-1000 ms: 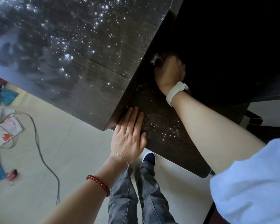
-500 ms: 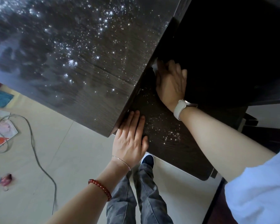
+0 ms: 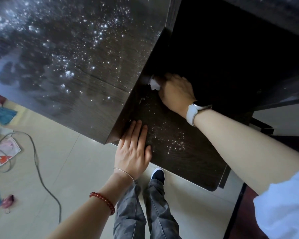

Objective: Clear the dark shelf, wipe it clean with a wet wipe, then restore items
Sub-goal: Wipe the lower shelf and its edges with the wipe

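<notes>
Dark shelf [image 3: 179, 135] | right hand [image 3: 177, 91] holds wet wipe [image 3: 154, 84] | left hand [image 3: 133, 149] flat

Dark shelf [image 3: 185, 163]: dark brown wood grain, flat, tucked under a glossy top panel, glinting specks scattered across its front part, back in deep shadow. Wet wipe [image 3: 154, 85]: white, crumpled, lying on the shelf by the left inner wall, mostly covered.
</notes>
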Available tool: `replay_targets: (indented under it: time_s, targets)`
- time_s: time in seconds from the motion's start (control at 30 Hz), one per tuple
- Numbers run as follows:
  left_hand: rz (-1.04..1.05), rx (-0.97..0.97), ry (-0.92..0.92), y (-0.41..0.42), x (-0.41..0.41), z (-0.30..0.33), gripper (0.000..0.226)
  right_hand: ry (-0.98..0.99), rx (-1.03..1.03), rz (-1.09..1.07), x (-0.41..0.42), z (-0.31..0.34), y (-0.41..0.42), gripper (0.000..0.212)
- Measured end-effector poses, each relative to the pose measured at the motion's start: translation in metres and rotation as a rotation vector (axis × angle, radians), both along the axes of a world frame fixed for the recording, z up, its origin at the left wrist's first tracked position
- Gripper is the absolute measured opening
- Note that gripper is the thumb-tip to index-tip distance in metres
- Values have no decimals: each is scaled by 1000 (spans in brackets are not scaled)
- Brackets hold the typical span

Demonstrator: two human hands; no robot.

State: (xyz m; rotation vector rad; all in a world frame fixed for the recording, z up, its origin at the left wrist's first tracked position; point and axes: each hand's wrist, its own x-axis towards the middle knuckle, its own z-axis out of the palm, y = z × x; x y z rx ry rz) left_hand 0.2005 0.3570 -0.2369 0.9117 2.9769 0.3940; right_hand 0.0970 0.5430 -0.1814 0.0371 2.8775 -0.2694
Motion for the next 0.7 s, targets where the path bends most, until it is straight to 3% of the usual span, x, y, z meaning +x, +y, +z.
replay_targets:
  time_s: [0.13,0.3,0.7]
  targets:
    - [-2,8,0,0,0,0,53,33,94,-25,12,-14,-10,50]
    - [-14,29,4,-1,0,-2,53,235,-18,-147,18,-29,-21,35]
    - [-19,14,-38,-2,0,0,52,228,-140,-152,-1,-26,-17,43]
